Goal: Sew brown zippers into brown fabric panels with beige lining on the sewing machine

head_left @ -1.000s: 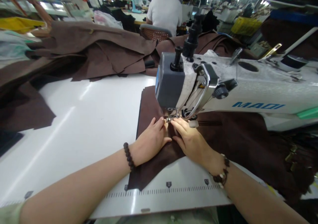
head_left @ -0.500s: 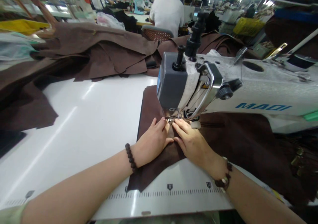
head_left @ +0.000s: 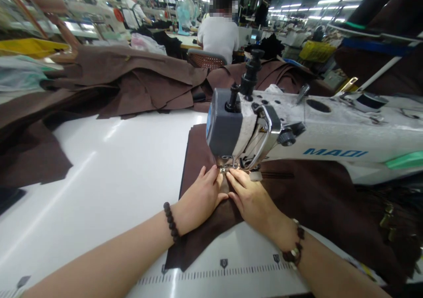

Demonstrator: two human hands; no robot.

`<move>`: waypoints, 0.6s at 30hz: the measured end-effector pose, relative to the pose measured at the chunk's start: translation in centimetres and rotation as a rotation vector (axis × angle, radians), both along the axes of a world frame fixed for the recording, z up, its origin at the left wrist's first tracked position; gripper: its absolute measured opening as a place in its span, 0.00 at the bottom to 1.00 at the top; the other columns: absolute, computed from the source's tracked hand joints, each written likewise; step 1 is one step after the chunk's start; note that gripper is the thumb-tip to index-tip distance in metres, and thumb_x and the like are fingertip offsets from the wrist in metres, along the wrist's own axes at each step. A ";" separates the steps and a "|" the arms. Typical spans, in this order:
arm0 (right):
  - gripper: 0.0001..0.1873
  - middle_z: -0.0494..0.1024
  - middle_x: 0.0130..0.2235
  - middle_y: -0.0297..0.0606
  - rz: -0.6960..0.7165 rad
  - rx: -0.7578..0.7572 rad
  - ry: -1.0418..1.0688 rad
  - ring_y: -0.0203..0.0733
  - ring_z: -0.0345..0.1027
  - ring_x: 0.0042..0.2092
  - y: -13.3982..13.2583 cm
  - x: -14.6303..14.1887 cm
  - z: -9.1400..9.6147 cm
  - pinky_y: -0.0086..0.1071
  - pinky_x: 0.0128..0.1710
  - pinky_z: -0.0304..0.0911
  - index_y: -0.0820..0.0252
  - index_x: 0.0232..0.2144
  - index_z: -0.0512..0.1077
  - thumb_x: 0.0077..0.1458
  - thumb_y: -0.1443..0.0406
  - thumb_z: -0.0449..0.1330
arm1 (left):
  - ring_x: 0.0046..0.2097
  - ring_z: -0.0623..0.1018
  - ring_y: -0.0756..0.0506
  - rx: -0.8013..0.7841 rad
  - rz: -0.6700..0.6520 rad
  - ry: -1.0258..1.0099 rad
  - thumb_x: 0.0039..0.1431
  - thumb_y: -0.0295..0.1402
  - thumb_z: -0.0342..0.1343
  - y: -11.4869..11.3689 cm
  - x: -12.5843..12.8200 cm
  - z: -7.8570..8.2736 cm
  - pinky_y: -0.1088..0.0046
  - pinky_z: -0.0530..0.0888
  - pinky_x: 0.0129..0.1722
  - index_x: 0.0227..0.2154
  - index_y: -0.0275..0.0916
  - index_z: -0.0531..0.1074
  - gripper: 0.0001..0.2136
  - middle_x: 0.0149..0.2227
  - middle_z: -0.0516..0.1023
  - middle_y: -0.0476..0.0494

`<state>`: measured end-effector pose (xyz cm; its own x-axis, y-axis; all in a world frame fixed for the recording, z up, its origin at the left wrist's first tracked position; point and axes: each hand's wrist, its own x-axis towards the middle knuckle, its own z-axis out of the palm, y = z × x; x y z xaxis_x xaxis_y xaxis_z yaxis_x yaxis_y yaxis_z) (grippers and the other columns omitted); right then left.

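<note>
A dark brown piece of fabric (head_left: 198,152) lies under the presser foot (head_left: 223,169) of a white and grey sewing machine (head_left: 317,130). My left hand (head_left: 201,196) rests flat on the fabric to the left of the foot, fingers stretched toward it. On the right side of the foot, my right hand (head_left: 253,196) presses down on the same fabric with its fingers extended. The two thumbs almost meet in front of the foot. More of the brown material spreads to the right beneath the machine arm. The needle tip is too small to make out.
Brown fabric pieces (head_left: 139,82) are heaped along the back and left of the white table (head_left: 115,165). A printed ruler scale (head_left: 224,264) runs along the front edge. Behind, a person in a white shirt (head_left: 218,33) sits on a chair (head_left: 206,57). A blue fan (head_left: 184,13) stands farther off.
The view has tilted up slightly, so the machine and hands appear lower and a little farther left. Both hands keep their places on the fabric beside the presser foot.
</note>
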<state>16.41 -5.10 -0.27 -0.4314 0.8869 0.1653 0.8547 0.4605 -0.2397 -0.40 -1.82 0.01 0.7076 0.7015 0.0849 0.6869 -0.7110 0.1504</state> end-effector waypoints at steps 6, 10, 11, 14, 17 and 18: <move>0.24 0.61 0.57 0.48 -0.004 -0.003 0.002 0.47 0.54 0.57 0.0 -0.1 0.1 0.51 0.58 0.51 0.67 0.56 0.58 0.57 0.70 0.46 | 0.55 0.64 0.36 0.070 -0.043 0.004 0.57 0.38 0.54 0.1 0.0 -0.2 0.51 0.62 0.55 0.43 0.28 0.66 0.17 0.47 0.69 0.31; 0.23 0.61 0.57 0.46 -0.018 -0.034 -0.004 0.47 0.54 0.57 -0.2 -0.3 0.4 0.49 0.58 0.51 0.67 0.56 0.58 0.57 0.70 0.45 | 0.54 0.65 0.36 0.099 -0.044 0.016 0.57 0.39 0.55 0.3 0.1 -0.4 0.51 0.62 0.54 0.42 0.28 0.66 0.18 0.46 0.70 0.31; 0.23 0.61 0.57 0.46 -0.021 -0.042 -0.008 0.47 0.54 0.57 -0.2 -0.3 0.5 0.49 0.58 0.51 0.68 0.56 0.58 0.57 0.70 0.45 | 0.54 0.65 0.36 0.101 -0.045 0.017 0.57 0.39 0.55 0.3 0.1 -0.4 0.51 0.62 0.54 0.43 0.28 0.66 0.18 0.46 0.70 0.31; 0.24 0.61 0.57 0.46 -0.026 -0.062 -0.014 0.47 0.53 0.58 -0.1 -0.4 0.6 0.49 0.58 0.51 0.68 0.56 0.58 0.57 0.70 0.45 | 0.54 0.65 0.36 0.096 -0.046 -0.002 0.58 0.38 0.54 0.3 0.1 -0.5 0.51 0.63 0.54 0.44 0.29 0.65 0.17 0.46 0.71 0.33; 0.23 0.62 0.56 0.46 -0.024 -0.059 -0.009 0.46 0.54 0.57 -0.1 -0.4 0.7 0.48 0.58 0.51 0.67 0.56 0.58 0.57 0.70 0.45 | 0.55 0.65 0.36 0.100 -0.043 -0.019 0.58 0.38 0.54 0.3 0.1 -0.7 0.50 0.62 0.54 0.46 0.29 0.65 0.18 0.47 0.70 0.32; 0.23 0.62 0.56 0.47 -0.021 -0.053 -0.006 0.46 0.54 0.57 -0.1 -0.3 0.7 0.48 0.58 0.52 0.67 0.56 0.58 0.57 0.70 0.45 | 0.55 0.64 0.36 0.101 -0.041 -0.021 0.58 0.38 0.54 0.3 0.0 -0.8 0.49 0.62 0.53 0.45 0.29 0.65 0.18 0.47 0.70 0.32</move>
